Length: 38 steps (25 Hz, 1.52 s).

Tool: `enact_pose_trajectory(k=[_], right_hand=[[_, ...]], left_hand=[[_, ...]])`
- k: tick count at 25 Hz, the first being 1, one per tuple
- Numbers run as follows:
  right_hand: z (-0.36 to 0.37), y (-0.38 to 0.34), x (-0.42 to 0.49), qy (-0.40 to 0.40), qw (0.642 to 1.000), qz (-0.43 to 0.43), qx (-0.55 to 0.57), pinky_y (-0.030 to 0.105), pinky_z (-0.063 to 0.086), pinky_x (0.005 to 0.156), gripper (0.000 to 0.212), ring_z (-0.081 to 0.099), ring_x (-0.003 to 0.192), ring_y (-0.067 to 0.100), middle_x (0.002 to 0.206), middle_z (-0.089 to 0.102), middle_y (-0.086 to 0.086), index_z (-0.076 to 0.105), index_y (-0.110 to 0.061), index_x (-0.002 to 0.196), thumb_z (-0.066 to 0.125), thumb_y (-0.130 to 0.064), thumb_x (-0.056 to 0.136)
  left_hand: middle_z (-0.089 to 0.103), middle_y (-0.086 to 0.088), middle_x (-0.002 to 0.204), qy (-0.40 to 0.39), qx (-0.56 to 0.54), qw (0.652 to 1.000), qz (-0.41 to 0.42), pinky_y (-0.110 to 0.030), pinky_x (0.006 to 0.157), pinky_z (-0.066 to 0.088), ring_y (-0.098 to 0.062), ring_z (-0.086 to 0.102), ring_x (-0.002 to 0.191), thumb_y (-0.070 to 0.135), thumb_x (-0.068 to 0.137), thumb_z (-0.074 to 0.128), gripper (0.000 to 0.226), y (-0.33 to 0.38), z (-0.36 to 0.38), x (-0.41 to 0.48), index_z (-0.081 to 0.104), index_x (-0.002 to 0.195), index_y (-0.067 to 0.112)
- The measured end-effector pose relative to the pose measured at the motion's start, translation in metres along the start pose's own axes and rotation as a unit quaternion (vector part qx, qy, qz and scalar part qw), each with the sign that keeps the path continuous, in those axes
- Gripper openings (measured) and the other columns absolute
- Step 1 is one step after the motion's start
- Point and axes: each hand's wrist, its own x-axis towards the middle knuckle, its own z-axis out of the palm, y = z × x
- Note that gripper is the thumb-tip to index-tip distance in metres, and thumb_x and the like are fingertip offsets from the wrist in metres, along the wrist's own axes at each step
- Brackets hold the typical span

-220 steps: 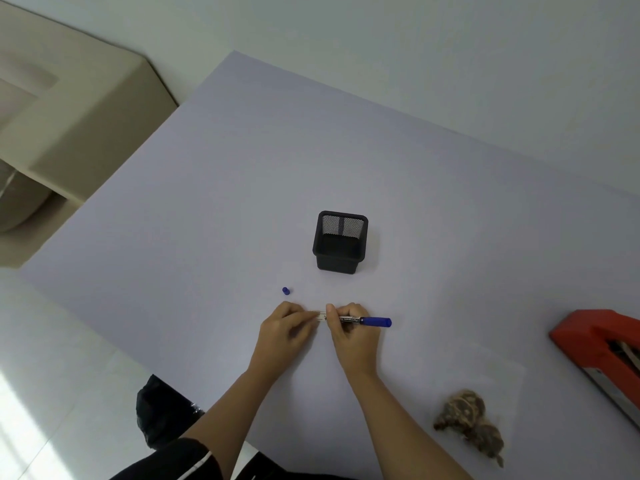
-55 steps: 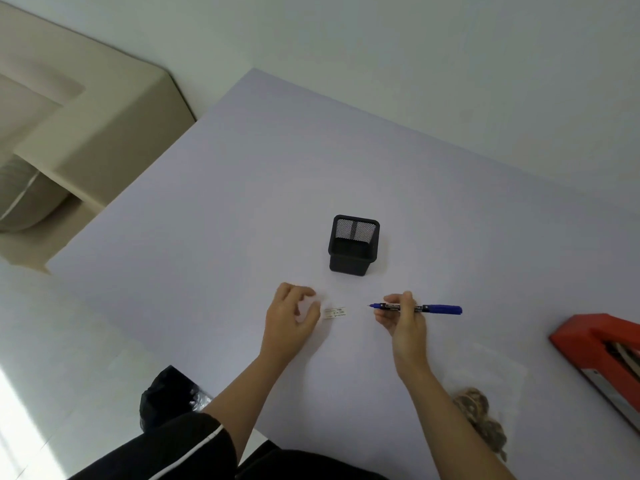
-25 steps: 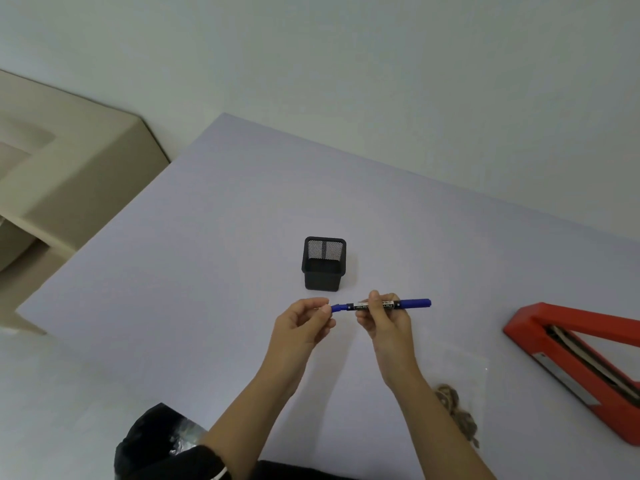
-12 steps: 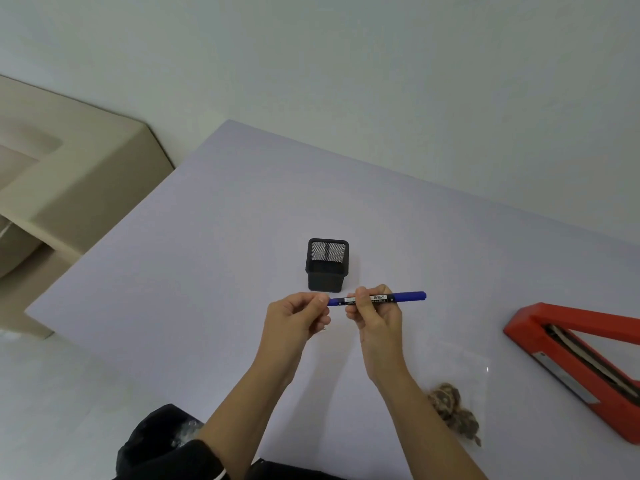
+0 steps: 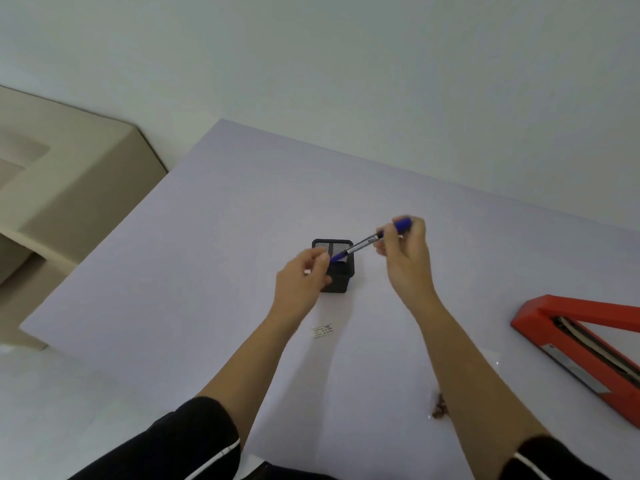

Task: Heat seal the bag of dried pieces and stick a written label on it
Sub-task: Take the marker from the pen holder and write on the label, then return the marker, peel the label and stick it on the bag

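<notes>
My right hand (image 5: 405, 251) pinches the upper end of a blue marker pen (image 5: 363, 243), which tilts down to the left with its lower blue tip over the black mesh pen cup (image 5: 341, 275). My left hand (image 5: 304, 277) hovers in front of the cup's left side, fingers loosely curled and holding nothing I can see, thumb beside the pen's lower tip. The small written white label (image 5: 322, 330) lies flat on the table below the cup. My right forearm hides most of the clear bag of brown dried pieces (image 5: 440, 408). The red heat sealer (image 5: 588, 348) lies at the right.
The pale lilac table (image 5: 207, 237) ends at a front-left edge, with white floor beyond it. A beige sofa (image 5: 69, 174) stands to the left. A plain wall runs behind the table.
Both hands have moved up from the label to the pen cup. The pen, level before, now tilts down into the cup's mouth. The blue cap is on the pen's tip.
</notes>
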Motion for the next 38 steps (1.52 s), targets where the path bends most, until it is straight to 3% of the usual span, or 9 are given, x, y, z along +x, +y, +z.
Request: enact_pose_trajectory(k=[3, 6, 15, 21, 23, 25, 28, 33, 38], right_hand=[[0.023, 0.01, 0.023, -0.068, 0.975, -0.077, -0.199, 0.029, 0.048, 0.071, 0.021, 0.063, 0.075, 0.021, 0.084, 0.064, 0.006, 0.043, -0.017, 0.115, 0.047, -0.019, 0.094], [0.044, 0.028, 0.028, -0.138, 0.938, -0.092, -0.306, 0.035, 0.047, 0.066, 0.021, 0.058, 0.072, 0.025, 0.079, 0.059, 0.007, 0.045, -0.016, 0.115, 0.046, -0.018, 0.095], [0.058, 0.059, 0.032, -0.118, 0.845, -0.163, -0.495, 0.04, 0.043, 0.089, 0.038, 0.049, 0.112, 0.03, 0.13, 0.048, 0.014, 0.045, -0.008, 0.129, 0.049, -0.021, 0.093], [0.017, 0.086, 0.005, 0.146, 0.923, -0.085, -0.346, 0.039, 0.047, 0.079, 0.018, 0.053, 0.095, 0.029, 0.106, 0.053, 0.015, 0.052, -0.003, 0.107, 0.046, -0.009, 0.091], [0.01, 0.111, -0.019, 0.108, 0.933, -0.04, -0.341, 0.034, 0.046, 0.077, 0.014, 0.053, 0.091, 0.027, 0.102, 0.052, 0.013, 0.052, -0.003, 0.101, 0.048, -0.007, 0.088], [0.013, 0.13, -0.043, -0.053, 0.944, -0.003, -0.326, 0.034, 0.047, 0.081, 0.021, 0.054, 0.092, 0.023, 0.103, 0.051, 0.009, 0.056, -0.009, 0.107, 0.054, -0.011, 0.087], [0.027, 0.145, -0.062, -0.261, 0.894, 0.014, -0.365, 0.032, 0.044, 0.092, 0.038, 0.05, 0.102, 0.019, 0.113, 0.049, 0.006, 0.058, -0.019, 0.121, 0.063, -0.026, 0.085], [0.037, 0.145, -0.068, -0.242, 0.901, 0.019, -0.359, 0.023, 0.042, 0.083, 0.01, 0.052, 0.096, 0.015, 0.104, 0.054, 0.003, 0.067, -0.011, 0.09, 0.067, -0.018, 0.082], [0.033, 0.111, -0.074, -0.148, 0.971, 0.143, -0.123, 0.015, 0.05, 0.073, 0.003, 0.066, 0.078, 0.005, 0.082, 0.071, -0.005, 0.069, -0.016, 0.083, 0.066, -0.017, 0.083]], left_hand=[[0.061, -0.013, 0.124, 0.017, 0.243, 0.969, 0.049, -0.033, 0.09, 0.046, -0.026, 0.06, 0.105, 0.019, 0.095, 0.045, 0.036, -0.005, -0.006, 0.032, 0.05, 0.129, 0.011], [0.065, -0.02, 0.112, -0.042, 0.377, 0.92, 0.099, -0.038, 0.077, 0.046, -0.037, 0.058, 0.099, 0.01, 0.093, 0.043, 0.031, -0.02, -0.003, 0.047, 0.052, 0.122, 0.006], [0.067, -0.02, 0.094, -0.055, 0.373, 0.913, 0.158, -0.038, 0.065, 0.041, -0.039, 0.059, 0.08, 0.008, 0.093, 0.041, 0.022, -0.043, -0.003, 0.056, 0.049, 0.112, 0.001], [0.061, -0.011, 0.112, 0.072, 0.256, 0.956, 0.123, -0.025, 0.08, 0.04, -0.019, 0.056, 0.089, 0.017, 0.096, 0.044, 0.029, -0.07, -0.022, 0.034, 0.054, 0.121, 0.008], [0.06, -0.011, 0.107, 0.033, 0.282, 0.953, 0.111, -0.024, 0.077, 0.041, -0.015, 0.053, 0.08, 0.019, 0.093, 0.05, 0.024, -0.095, -0.027, 0.021, 0.059, 0.112, 0.008], [0.057, -0.009, 0.107, -0.054, 0.313, 0.944, 0.09, -0.026, 0.079, 0.046, -0.015, 0.053, 0.077, 0.023, 0.089, 0.059, 0.025, -0.119, -0.027, 0.012, 0.062, 0.109, 0.008], [0.053, -0.007, 0.11, -0.117, 0.361, 0.922, 0.082, -0.026, 0.078, 0.046, -0.02, 0.056, 0.084, 0.027, 0.086, 0.063, 0.033, -0.139, -0.02, 0.007, 0.061, 0.114, 0.01], [0.056, -0.009, 0.107, -0.124, 0.378, 0.912, 0.095, -0.023, 0.077, 0.045, -0.023, 0.057, 0.089, 0.013, 0.087, 0.059, 0.018, -0.141, -0.01, 0.008, 0.064, 0.104, 0.007], [0.067, -0.006, 0.08, -0.127, 0.201, 0.971, 0.028, -0.02, 0.066, 0.044, -0.014, 0.056, 0.071, 0.017, 0.085, 0.062, 0.006, -0.113, -0.021, 0.004, 0.063, 0.079, 0.018]])
